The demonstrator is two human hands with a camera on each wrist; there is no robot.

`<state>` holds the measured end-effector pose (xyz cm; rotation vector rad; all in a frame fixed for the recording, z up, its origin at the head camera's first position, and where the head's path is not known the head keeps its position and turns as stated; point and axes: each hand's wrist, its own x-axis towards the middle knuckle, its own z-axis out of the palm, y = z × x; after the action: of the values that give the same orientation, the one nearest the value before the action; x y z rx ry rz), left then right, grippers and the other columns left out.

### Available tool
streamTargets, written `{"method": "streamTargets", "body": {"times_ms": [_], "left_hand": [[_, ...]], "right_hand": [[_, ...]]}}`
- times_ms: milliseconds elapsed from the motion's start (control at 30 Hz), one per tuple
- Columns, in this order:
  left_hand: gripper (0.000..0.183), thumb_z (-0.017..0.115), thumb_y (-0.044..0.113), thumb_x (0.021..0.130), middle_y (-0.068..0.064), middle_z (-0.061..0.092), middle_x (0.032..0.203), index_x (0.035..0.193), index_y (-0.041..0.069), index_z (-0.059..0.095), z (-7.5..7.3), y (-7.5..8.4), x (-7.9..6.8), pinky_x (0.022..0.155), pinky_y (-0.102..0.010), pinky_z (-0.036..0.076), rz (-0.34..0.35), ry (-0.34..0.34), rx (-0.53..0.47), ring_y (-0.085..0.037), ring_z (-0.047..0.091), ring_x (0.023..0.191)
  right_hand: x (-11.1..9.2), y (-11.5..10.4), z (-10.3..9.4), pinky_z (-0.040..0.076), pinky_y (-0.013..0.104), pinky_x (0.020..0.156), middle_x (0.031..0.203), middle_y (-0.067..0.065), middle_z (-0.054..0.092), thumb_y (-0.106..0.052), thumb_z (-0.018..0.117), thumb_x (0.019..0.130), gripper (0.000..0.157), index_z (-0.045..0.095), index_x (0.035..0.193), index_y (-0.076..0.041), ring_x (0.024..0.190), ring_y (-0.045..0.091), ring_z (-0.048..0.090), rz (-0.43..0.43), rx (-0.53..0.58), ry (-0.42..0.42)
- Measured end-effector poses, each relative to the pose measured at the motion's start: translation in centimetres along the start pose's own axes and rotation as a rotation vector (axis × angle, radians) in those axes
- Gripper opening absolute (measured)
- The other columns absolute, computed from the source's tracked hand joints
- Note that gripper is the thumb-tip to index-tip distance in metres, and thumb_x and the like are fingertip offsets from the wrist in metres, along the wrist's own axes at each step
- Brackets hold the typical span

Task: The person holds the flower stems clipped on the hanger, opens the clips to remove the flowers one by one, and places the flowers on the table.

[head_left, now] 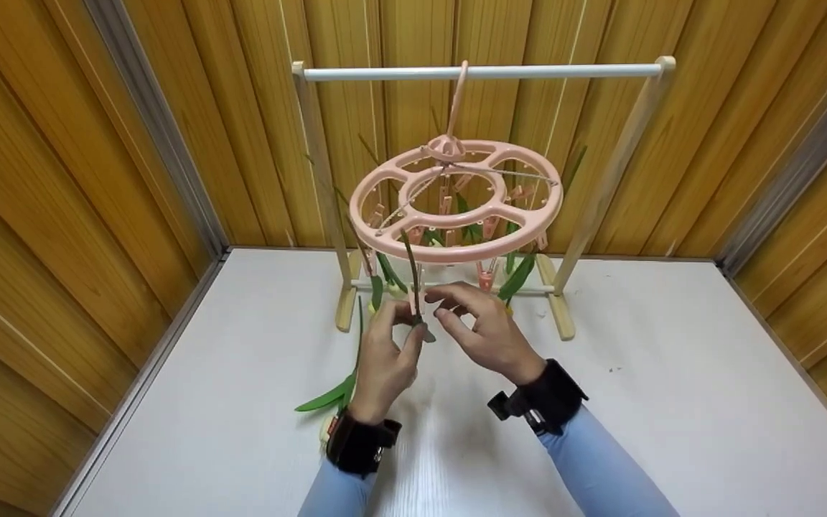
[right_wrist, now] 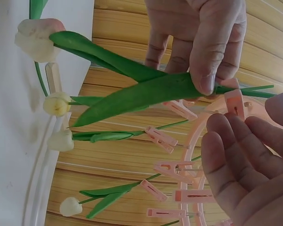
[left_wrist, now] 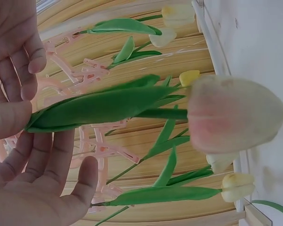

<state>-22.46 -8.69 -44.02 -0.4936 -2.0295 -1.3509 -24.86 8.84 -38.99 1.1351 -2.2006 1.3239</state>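
Observation:
My left hand [head_left: 389, 352] pinches an artificial tulip by its green stem near the leaf base, under the front of a pink round clip hanger [head_left: 449, 251]. The tulip [left_wrist: 236, 115] hangs bloom down, pale white with a pink blush, its long green leaves [right_wrist: 137, 96] above the bloom. Just beside the stem, a pink clip [right_wrist: 234, 101] dangles from the hanger. My right hand [head_left: 489, 330] is close on the right with fingers loosely bent and nothing between them, its fingertips near that clip.
Other white and yellow tulips [right_wrist: 59, 104] hang from the hanger's clips. The hanger hooks over the white bar [head_left: 564, 70] of a wooden stand. Another tulip with a green leaf [head_left: 327, 396] lies on the white table [head_left: 227, 402], left of my left wrist. Wood-patterned walls enclose the table.

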Motion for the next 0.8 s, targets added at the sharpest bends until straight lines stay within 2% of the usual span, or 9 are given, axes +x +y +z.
{"method": "streamTargets", "body": {"times_ms": [100, 333, 567, 667, 800], "left_hand": [[0.020, 0.069, -0.008, 0.090, -0.010, 0.070, 0.096, 0.108, 0.000, 0.064, -0.1, 0.2, 0.0, 0.092, -0.042, 0.054, -0.006, -0.011, -0.009, -0.023, 0.069, 0.097], [0.021, 0.066, -0.009, 0.092, -0.009, 0.070, 0.100, 0.110, 0.000, 0.064, -0.3, 0.7, 0.0, 0.094, -0.042, 0.054, -0.029, -0.034, -0.052, -0.024, 0.068, 0.099], [0.022, 0.065, -0.008, 0.093, -0.011, 0.070, 0.103, 0.113, 0.001, 0.065, -0.5, 1.1, 0.1, 0.095, -0.042, 0.054, -0.065, -0.056, -0.043, -0.023, 0.068, 0.101], [0.023, 0.064, -0.008, 0.093, -0.011, 0.069, 0.104, 0.114, 0.001, 0.066, -0.6, 1.2, 0.0, 0.095, -0.042, 0.055, -0.081, -0.066, -0.040, -0.023, 0.068, 0.101], [0.023, 0.063, -0.009, 0.093, -0.009, 0.069, 0.103, 0.114, 0.000, 0.066, -0.7, 1.2, 0.1, 0.092, -0.040, 0.056, -0.070, -0.073, -0.033, -0.023, 0.068, 0.099]], "right_hand": [[0.4, 0.0, -0.3, 0.059, 0.037, 0.084, 0.116, 0.015, 0.073, -0.001, 0.064, 0.099, 0.026, 0.069, 0.124, 0.002, 0.098, 0.028, 0.071, 0.020, 0.021, 0.004], [1.7, 0.0, -1.0, 0.057, 0.035, 0.086, 0.121, 0.016, 0.071, -0.002, 0.063, 0.100, 0.027, 0.067, 0.127, 0.003, 0.101, 0.029, 0.071, 0.126, 0.070, -0.005], [3.0, 0.1, -1.3, 0.056, 0.034, 0.083, 0.119, 0.019, 0.070, -0.002, 0.064, 0.099, 0.032, 0.065, 0.130, 0.005, 0.099, 0.031, 0.070, 0.160, 0.099, -0.029], [3.3, 0.1, -1.4, 0.054, 0.031, 0.079, 0.118, 0.022, 0.068, -0.002, 0.062, 0.100, 0.036, 0.061, 0.135, 0.007, 0.096, 0.026, 0.069, 0.178, 0.140, -0.078], [3.5, 0.4, -1.5, 0.050, 0.025, 0.074, 0.113, 0.023, 0.066, -0.001, 0.060, 0.101, 0.035, 0.058, 0.134, 0.011, 0.087, 0.014, 0.063, 0.186, 0.181, -0.145]]}}
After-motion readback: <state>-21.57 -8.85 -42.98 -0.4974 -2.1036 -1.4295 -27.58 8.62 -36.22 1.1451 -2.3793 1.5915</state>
